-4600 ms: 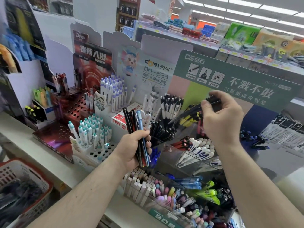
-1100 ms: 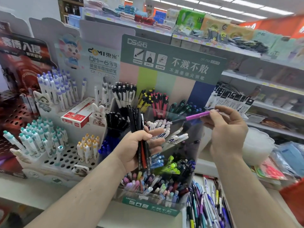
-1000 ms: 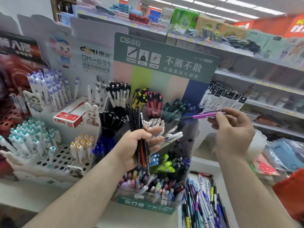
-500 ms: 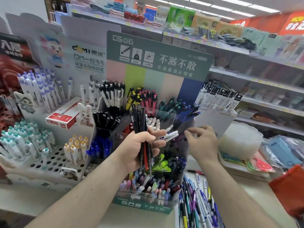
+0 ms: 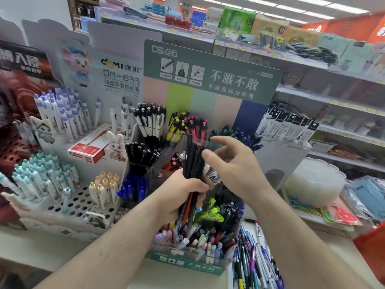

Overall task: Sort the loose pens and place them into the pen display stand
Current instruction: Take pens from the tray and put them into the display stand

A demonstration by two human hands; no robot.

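A person's left hand (image 5: 183,197) grips a bundle of loose pens (image 5: 192,163), mostly black with one red barrel, upright in a closed fist directly in front of the pen display stand (image 5: 187,263), apparently to keep the unsorted stock within reach of the other hand. The right hand (image 5: 233,163) is empty, with thumb and forefinger spread and touching the top of the bundle, seemingly about to draw out the next pen. Beside the stand's right edge, a heap of mixed loose pens (image 5: 256,265) lies flat on the counter, awaiting sorting.

The stand's clear compartments hold pens grouped by colour: pastel ones in the front tier, and black-and-white, yellow, red and dark blue rows at the back. Its green base strip and header card (image 5: 210,76) carry the "DS" logo and the slogan "不溅不散". To the left, a white perforated rack (image 5: 79,207) holds capped pens under a board (image 5: 120,74) reading "DOMI 東米 DM-633". A red-and-white box (image 5: 91,149) lies nearby. Behind, shop shelves (image 5: 343,105) blur into the distance.
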